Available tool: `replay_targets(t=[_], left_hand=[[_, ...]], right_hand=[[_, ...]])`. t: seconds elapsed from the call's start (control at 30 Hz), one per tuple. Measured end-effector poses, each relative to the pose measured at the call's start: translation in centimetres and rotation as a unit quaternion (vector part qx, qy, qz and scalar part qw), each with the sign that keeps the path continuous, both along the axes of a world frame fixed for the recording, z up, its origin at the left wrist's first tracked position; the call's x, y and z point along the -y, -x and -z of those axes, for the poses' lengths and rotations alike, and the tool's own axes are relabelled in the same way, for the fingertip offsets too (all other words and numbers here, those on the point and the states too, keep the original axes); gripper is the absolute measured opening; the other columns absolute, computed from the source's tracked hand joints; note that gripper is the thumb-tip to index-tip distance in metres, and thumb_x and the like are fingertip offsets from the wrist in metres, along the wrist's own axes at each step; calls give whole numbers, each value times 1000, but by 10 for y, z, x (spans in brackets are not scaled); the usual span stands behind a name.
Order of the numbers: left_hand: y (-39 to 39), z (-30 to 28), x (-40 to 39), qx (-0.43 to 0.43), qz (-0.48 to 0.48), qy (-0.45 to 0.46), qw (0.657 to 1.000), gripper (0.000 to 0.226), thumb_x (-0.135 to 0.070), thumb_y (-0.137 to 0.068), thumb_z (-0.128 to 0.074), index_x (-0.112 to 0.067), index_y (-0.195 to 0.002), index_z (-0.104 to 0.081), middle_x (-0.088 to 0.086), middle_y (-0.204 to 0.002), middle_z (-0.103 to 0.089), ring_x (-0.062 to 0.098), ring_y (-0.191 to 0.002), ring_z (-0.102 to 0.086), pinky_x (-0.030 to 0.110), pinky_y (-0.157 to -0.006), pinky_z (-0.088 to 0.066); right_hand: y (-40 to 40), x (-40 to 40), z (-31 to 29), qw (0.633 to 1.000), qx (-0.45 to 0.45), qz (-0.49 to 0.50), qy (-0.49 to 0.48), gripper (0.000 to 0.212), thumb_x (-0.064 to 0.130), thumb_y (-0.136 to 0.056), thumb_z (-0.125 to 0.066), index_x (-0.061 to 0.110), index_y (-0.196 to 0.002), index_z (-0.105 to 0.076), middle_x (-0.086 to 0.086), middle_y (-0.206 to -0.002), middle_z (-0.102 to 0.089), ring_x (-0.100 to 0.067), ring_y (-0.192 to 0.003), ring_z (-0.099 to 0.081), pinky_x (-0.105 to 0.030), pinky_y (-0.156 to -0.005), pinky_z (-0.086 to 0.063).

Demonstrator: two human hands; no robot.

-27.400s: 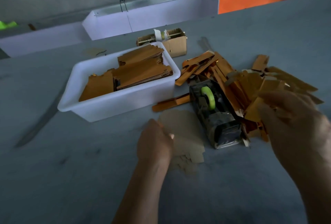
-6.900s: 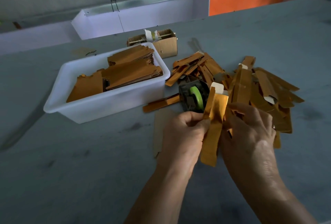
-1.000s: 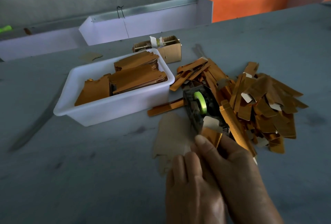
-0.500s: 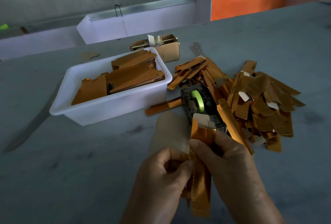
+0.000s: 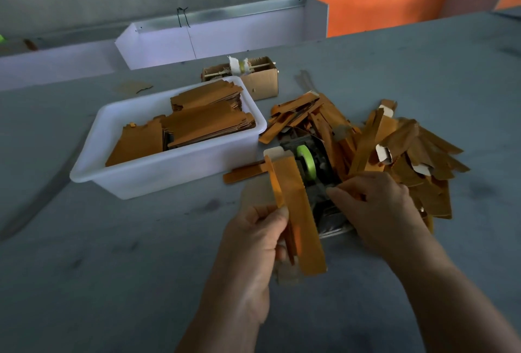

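Gripping the folded gold carton sleeve [image 5: 293, 200] alone now, left hand [image 5: 253, 240] is holding it tilted over the bench [image 5: 112, 268] just beside the tape dispenser [image 5: 310, 161], while right hand [image 5: 380, 209], having let go, is curling onto the dispenser (tape pinched or not, cannot tell), so taping likely next.

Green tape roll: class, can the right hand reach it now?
Probably yes: the right hand is beside the dark tape dispenser, and its green tape roll shows uncovered; the gold cardboard sleeve in the left hand stands beside it, not over it.
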State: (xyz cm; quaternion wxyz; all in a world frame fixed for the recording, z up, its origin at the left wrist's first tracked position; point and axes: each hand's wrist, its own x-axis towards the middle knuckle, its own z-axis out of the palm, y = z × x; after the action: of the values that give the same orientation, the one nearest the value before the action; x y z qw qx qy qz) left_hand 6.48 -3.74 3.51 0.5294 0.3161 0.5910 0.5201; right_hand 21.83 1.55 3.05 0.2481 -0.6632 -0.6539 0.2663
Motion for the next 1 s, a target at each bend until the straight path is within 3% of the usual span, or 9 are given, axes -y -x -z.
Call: replay_targets(t=[0.27,0.47,0.53,0.67,0.8,0.87,1.0], left_hand=[[-18,0,-8,5,30,-5,1000,10,-17,-93,-59,-11,-87,-65,-8,-56,-61,2,-45,-49,16,-45,-41],[-21,2,-9,0,35,-5,999,12,-16,-93,-59,-11,-85,-65,-8,-55,-62,1,-46,-52,15,-45,-41],[-23,2,-8,-9,32,-11,999,13,-17,-93,-59,-11,-82,-65,-7,-53,-61,2,-44,-50,15,-45,-41],[-24,3,-8,-21,28,-16,999,12,-17,-92,-61,-10,-82,-64,-6,-55,-61,2,-45,-49,15,-43,-40],[-24,3,-10,-26,24,-19,999,12,-15,-92,-60,-9,-83,-63,-4,-56,-61,4,-45,-49,15,-43,-40],[-24,4,-11,-24,21,-24,999,12,-15,-92,-60,-9,-82,-63,-5,-54,-60,4,-43,-48,15,-42,-40],[-25,4,-11,-27,34,-41,998,12,-16,-92,-60,-9,-82,-62,-4,-56,-60,5,-44,-48,16,-44,-41]], right_hand=[[6,-2,-2,997,-63,21,34,11,41,-80,-66,30,-79,-67,0,-112,-58,-30,-110,-51,-47,-91,-47],[10,-4,0,993,-108,36,35,9,31,-84,-66,27,-76,-65,1,-104,-59,-25,-102,-54,-44,-86,-50],[12,-1,4,984,-168,60,13,8,26,-84,-66,21,-77,-68,6,-109,-56,-17,-95,-57,-37,-81,-52],[6,12,8,942,-317,109,-10,7,26,-84,-64,21,-81,-68,9,-130,-47,-15,-114,-51,-39,-93,-48],[0,22,9,978,-174,99,-58,11,28,-83,-65,26,-72,-64,11,-134,-43,-17,-121,-44,-42,-96,-44],[2,25,12,987,-112,91,-63,15,27,-84,-66,29,-70,-60,8,-137,-43,-19,-123,-41,-36,-95,-40],[4,26,19,989,-92,88,-74,18,26,-84,-66,31,-69,-57,5,-139,-43,-21,-126,-39,-31,-92,-37]])
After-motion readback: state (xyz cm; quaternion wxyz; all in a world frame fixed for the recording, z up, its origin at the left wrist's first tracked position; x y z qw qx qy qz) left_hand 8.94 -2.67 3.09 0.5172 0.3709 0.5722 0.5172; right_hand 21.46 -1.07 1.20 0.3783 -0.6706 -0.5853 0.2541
